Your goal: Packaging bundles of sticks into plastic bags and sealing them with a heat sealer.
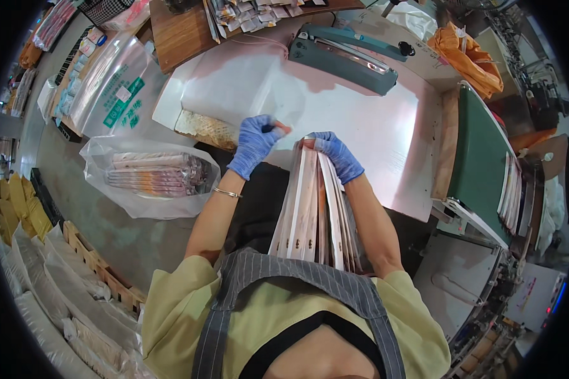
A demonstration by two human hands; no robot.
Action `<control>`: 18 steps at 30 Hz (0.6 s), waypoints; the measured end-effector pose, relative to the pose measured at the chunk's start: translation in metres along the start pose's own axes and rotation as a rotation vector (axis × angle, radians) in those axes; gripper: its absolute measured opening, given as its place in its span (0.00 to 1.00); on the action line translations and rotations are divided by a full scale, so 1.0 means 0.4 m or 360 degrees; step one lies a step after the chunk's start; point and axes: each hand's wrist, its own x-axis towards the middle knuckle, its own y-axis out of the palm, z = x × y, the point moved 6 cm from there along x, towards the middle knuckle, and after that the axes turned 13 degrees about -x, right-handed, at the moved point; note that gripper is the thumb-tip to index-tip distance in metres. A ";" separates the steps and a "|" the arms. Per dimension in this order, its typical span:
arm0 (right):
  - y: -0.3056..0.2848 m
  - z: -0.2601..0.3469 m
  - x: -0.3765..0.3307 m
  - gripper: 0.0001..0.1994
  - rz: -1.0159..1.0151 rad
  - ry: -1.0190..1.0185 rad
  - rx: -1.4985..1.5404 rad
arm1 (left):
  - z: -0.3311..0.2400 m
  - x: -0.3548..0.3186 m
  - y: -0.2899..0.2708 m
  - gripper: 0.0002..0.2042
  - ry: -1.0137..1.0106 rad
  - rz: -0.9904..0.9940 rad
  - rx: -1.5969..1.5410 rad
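Note:
My right hand [336,155], in a blue glove with bare fingertips, grips the top end of a bundle of long, flat, pale packets [306,208]. The bundle hangs toward my lap, its packets fanned slightly apart at the lower end. Just left of the bundle's top is my left hand [253,145], gloved the same way. Its fingers are curled in, thumb and fingertips close together; whatever they may hold is too small to make out. Both hands are over the near edge of a white work table [360,126].
A green-grey bag sealer [341,60] stands at the table's back. Left of me, a clear bag [205,151] holds similar packets. Printed plastic bags [114,82] lie farther left. At the right is a green conveyor belt [477,158]; an orange bag [464,60] sits behind it.

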 end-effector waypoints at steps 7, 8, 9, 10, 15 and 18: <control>-0.010 -0.003 0.017 0.13 -0.0068 -0.0037 0.0042 | -0.018 0.032 0.081 0.07 0.0036 0.0831 0.0017; -0.027 -0.005 0.020 0.14 -0.0099 -0.0172 -0.0082 | -0.026 0.042 0.068 0.07 0.0032 0.0839 0.0013; -0.033 -0.007 0.018 0.14 -0.0105 -0.0171 -0.0081 | -0.046 0.055 0.044 0.07 0.0066 0.0739 -0.0008; -0.039 -0.014 0.016 0.13 -0.0098 -0.0106 -0.0034 | -0.062 0.063 0.021 0.06 0.0101 0.0637 -0.0029; -0.057 -0.019 0.002 0.13 -0.0162 -0.0068 0.0038 | -0.111 0.016 0.020 0.02 0.0360 0.0527 0.0150; -0.036 0.004 0.011 0.12 -0.0141 -0.0209 -0.0054 | -0.114 -0.053 0.102 0.08 0.1092 0.0757 0.1253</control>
